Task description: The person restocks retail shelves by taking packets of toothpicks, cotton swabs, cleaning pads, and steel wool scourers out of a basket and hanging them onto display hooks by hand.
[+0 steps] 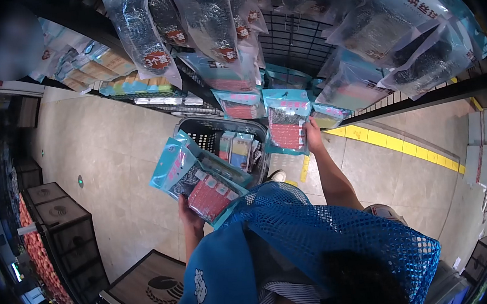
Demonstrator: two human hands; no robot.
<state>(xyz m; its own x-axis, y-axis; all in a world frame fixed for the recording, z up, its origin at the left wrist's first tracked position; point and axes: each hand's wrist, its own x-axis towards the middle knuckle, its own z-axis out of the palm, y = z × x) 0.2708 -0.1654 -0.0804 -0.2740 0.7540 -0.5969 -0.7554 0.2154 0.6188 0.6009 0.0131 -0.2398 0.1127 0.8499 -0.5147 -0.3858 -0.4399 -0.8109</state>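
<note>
My left hand (190,214) is closed on the lower edge of a light-blue plastic packet (209,195) with a clear window and red folded contents, possibly cloths. At least one similar blue packet (221,167) lies behind it, partly hidden; I cannot tell whether my hand holds that too. My right hand (313,136) grips the right side of another blue packet (288,125) with red striped contents, upright at the front of the shelf. Below and between my hands is a black basket (256,128) with several small packs (237,149) inside.
Clear bags of dark items (207,20) hang from the rack above. More blue packets (242,103) stand on the shelf. Yellow tape (395,143) marks the floor (114,147) at right. Dark wooden crates (61,210) and a fruit display (44,247) stand at left.
</note>
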